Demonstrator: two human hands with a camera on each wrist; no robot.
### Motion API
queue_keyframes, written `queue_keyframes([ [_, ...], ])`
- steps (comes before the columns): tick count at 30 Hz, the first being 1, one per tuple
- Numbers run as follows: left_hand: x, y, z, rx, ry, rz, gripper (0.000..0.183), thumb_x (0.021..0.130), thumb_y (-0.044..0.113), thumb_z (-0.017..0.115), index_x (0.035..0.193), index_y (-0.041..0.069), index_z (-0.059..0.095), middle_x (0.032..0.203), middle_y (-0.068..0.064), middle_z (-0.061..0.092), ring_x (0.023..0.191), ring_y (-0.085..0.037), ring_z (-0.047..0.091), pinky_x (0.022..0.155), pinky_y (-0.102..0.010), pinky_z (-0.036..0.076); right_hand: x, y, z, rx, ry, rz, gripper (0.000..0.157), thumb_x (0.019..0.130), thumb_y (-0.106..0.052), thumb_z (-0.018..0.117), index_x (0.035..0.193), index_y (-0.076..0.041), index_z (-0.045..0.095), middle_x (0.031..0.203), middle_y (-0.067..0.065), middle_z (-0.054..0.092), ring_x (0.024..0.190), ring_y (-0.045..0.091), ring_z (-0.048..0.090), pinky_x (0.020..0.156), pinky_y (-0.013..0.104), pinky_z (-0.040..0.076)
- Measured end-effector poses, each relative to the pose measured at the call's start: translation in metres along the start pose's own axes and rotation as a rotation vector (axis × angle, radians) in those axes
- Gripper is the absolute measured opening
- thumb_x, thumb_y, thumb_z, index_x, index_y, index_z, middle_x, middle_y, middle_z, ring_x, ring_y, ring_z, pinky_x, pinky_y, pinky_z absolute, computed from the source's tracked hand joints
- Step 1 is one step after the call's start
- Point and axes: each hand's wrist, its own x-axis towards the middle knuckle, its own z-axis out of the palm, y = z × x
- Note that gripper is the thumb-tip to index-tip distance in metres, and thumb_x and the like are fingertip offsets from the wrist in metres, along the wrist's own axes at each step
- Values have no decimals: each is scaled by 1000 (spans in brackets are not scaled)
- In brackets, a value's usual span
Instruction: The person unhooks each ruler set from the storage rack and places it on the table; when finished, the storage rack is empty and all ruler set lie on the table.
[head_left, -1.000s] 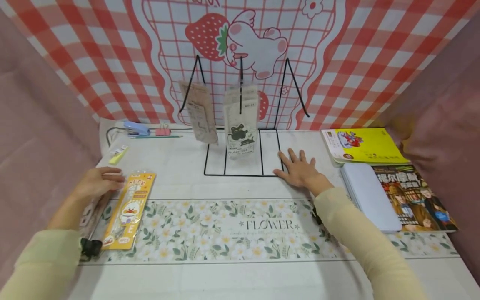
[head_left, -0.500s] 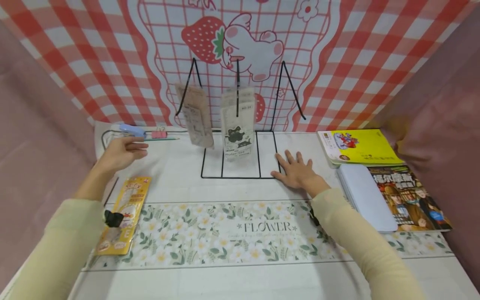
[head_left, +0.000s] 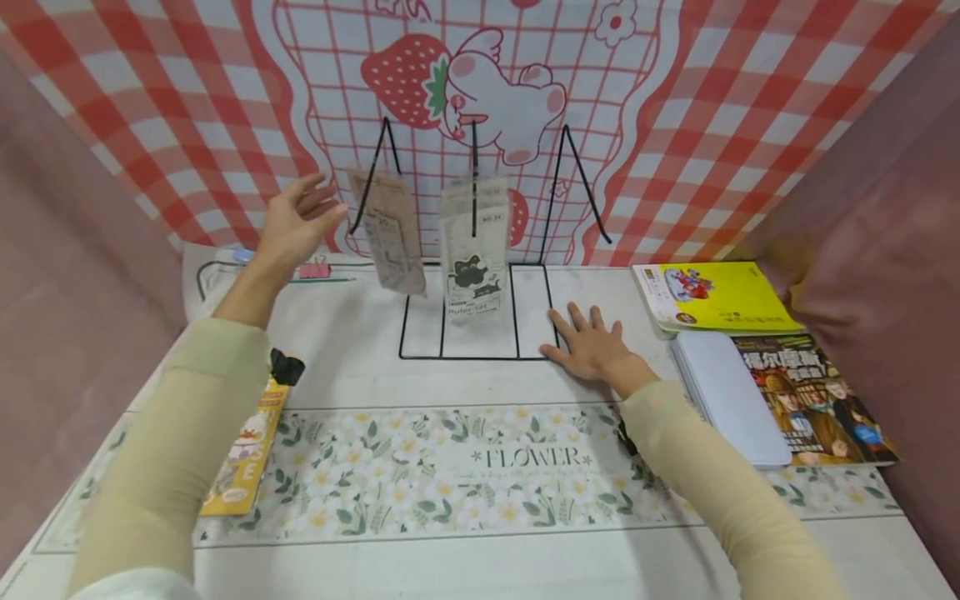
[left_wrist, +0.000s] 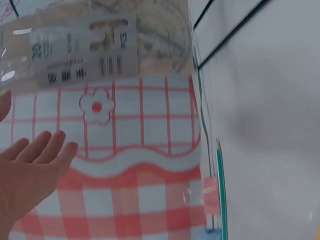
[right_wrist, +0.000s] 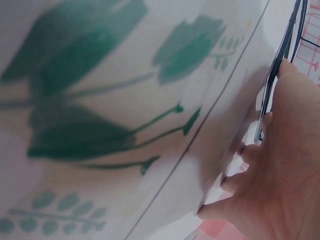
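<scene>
The left wire hook (head_left: 369, 177) and its hanging packet (head_left: 392, 242) bar the left hand (head_left: 292, 221) rightward — free room between the Ruler Set (head_left: 471, 279) and right hook (head_left: 588, 185).

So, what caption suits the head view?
Left arm outstretched toward hanging packets, right arm outstretched to their black wire rack.

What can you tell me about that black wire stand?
The black wire stand looks metal and stands upright on the white tabletop. Three prongs reach forward above a flat, barred base. Packets hang from the left and middle prongs; the right is bare. The right hand touches the base's right front corner.
</scene>
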Motion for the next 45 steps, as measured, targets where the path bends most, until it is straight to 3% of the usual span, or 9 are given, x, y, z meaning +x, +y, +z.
queue_keyframes([
  [3, 4, 3, 11, -74, 27, 43, 62, 95, 24, 61, 150, 20, 33, 152, -12, 43, 139, -23, 46, 115, -36, 42, 1, 0, 1, -1, -5, 1, 78, 94, -71, 25, 156, -31, 0, 165, 11, -3, 149, 48, -2, 114, 77, 7],
  [8, 6, 2, 17, -32, 110, 148, 47, 96, 13, 57, 142, 11, 46, 141, -18, 55, 125, -18, 56, 108, -29, 48, 4, -6, -1, 15, 3, -25, 78, 93, -72, 26, 156, -31, 1, 166, 10, -3, 150, 48, -3, 114, 77, 6],
  [12, 4, -1, 16, -13, 188, 236, 32, 95, 5, 57, 127, 3, 56, 115, -4, 67, 104, -3, 61, 95, -17, 52, 7, -12, -2, 24, 9, -51, 79, 93, -72, 27, 156, -31, 2, 165, 11, -2, 150, 48, -2, 114, 76, 6],
  [15, 4, -3, 16, -31, 211, 291, 22, 92, 1, 59, 115, 0, 60, 92, 12, 62, 87, 5, 59, 79, -9, 50, 6, -12, -3, 19, -4, -41, 79, 93, -72, 26, 156, -32, 0, 165, 10, -4, 150, 47, -4, 115, 76, 5],
  [19, 3, -6, 17, -15, 198, 330, 15, 91, 0, 61, 106, -2, 61, 79, 18, 56, 77, 4, 56, 68, -8, 47, 3, -8, -1, 23, -10, -38, 79, 93, -72, 26, 156, -31, -1, 165, 10, -5, 149, 48, -5, 115, 76, 3],
  [26, -4, -5, 17, 28, 155, 308, 19, 93, 11, 63, 107, -1, 63, 80, 16, 57, 76, -2, 55, 67, -11, 49, 2, -1, 0, 16, -2, -29, 79, 93, -72, 25, 156, -31, 1, 165, 11, -4, 149, 48, -3, 114, 76, 5],
  [33, -26, -5, 14, 42, 84, 275, 21, 94, 16, 60, 111, 4, 63, 91, 11, 58, 83, -5, 56, 69, -12, 52, -1, -1, 0, 17, 2, -29, 79, 94, -71, 28, 156, -29, 2, 165, 12, -2, 149, 49, -1, 113, 77, 7],
  [37, -42, -6, 12, 53, 65, 277, 18, 95, 18, 60, 108, 6, 62, 91, 12, 57, 82, -5, 55, 63, -13, 50, -1, 0, 2, 22, -3, -28, 79, 94, -70, 27, 156, -29, 2, 165, 13, -3, 149, 50, -2, 113, 77, 6],
  [45, -70, -10, 7, -6, 24, 443, 13, 92, 4, 61, 96, -8, 58, 82, 15, 55, 74, -1, 51, 63, -10, 47, -2, 2, 0, 28, 9, -41, 78, 95, -69, 27, 156, -28, 1, 165, 13, -5, 149, 50, -4, 113, 78, 5],
])
